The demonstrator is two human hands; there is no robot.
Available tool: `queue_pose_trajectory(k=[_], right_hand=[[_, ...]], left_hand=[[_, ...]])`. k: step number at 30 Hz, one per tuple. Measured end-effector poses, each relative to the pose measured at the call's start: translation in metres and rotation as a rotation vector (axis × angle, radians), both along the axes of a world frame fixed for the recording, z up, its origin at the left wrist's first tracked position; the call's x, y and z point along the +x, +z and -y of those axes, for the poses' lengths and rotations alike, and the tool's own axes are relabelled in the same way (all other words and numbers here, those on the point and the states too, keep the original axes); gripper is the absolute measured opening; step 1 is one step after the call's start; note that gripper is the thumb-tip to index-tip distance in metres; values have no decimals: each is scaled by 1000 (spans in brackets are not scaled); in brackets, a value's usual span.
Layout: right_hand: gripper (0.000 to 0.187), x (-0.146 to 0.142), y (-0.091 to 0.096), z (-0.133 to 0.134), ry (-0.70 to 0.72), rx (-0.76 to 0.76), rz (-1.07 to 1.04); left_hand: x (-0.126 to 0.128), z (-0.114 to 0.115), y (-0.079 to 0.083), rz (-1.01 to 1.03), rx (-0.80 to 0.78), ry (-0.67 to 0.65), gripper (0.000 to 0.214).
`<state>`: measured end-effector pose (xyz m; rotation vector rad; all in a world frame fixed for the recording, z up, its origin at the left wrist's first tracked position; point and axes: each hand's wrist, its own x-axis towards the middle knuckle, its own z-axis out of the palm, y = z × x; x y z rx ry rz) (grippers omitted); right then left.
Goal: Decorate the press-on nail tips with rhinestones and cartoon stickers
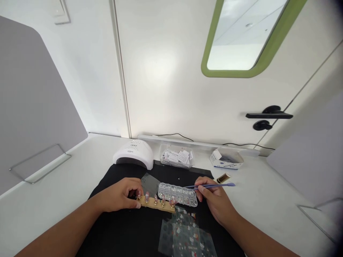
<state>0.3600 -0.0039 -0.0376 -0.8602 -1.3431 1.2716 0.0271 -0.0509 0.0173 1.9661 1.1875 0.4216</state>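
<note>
My left hand [125,194] grips one end of a light wooden strip [155,206], a nail display stand with several decorated false nails [147,197] upright on small gold-coloured posts. In my right hand [213,196] are purple tweezers [214,185], pinched between thumb and fingers. Their tips reach left over a clear compartment box [177,194] of small silvery rhinestones. Whether the tips hold a stone is too small to tell. The box lies just behind the strip. Patterned clear nail sticker sheets [186,235] overlap on the black mat [120,228], nearer to me.
A white nail lamp [134,153] stands at the back left. Beside it are a clear tray of paper packets [177,157] and a white open box [226,159]. A small gold-and-dark bottle [223,178] lies right of the mat. Behind the table is a door with a black handle [269,116].
</note>
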Motion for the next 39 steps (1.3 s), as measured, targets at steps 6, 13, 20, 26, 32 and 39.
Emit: queue_pose_trajectory(k=[6, 13, 20, 26, 32, 39], right_hand=[[27, -2, 1, 0, -1, -2, 19], [30, -4, 6, 1, -10, 17, 79], [27, -8, 8, 0, -21, 61, 113], [25, -9, 11, 0, -11, 93, 141], [26, -9, 9, -2, -18, 171, 195], [20, -4, 13, -1, -102, 418, 308]], left_hand=[[-4, -2, -2, -7, 14, 36, 14], [-8, -4, -3, 5, 68, 54, 16], [-10, -3, 1, -35, 178, 117, 23], [-9, 3, 10, -67, 212, 142, 25], [-20, 16, 29, -106, 262, 206, 29], [-78, 49, 28, -260, 317, 421, 39]])
